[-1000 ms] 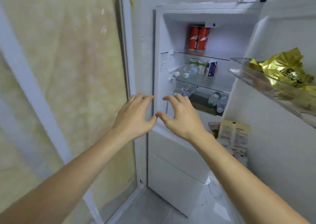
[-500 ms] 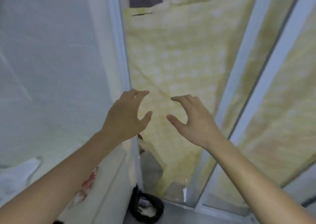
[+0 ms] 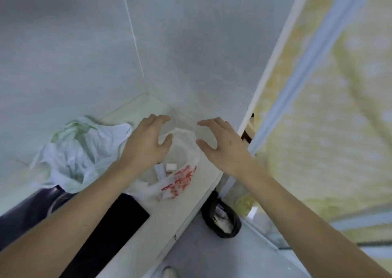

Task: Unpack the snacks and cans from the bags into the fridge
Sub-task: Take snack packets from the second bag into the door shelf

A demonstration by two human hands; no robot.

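Head view. Surface: pale counter (image 3: 186,195) set into a corner of white walls (image 3: 84,44), its front edge running down toward the floor (image 3: 203,254). Left hand (image 3: 146,144): fingers spread and loosely bent, thumb apart, holding nothing, raised over the counter. Right hand (image 3: 227,148): likewise spread wide, fingers bent, holding nothing, level with the left, a gap between the two thumbs. Item, below and between the fingertips: clear bag with red print (image 3: 178,180), lying on the counter, small white packets visible inside; its upper handle loop shows in the gap between the thumbs. Item, left of the left fingers: white bag with green print (image 3: 84,150), crumpled, against the wall. Item, under the left forearm: black flat panel (image 3: 118,220) in the counter. Item, far left, near edge: dark pot (image 3: 36,205), part shown. Room, right of the right fingers: white-framed panels hung with yellow patterned sheet (image 3: 331,129). Floor beneath the right wrist: black-lined bin (image 3: 222,218), contents unclear.
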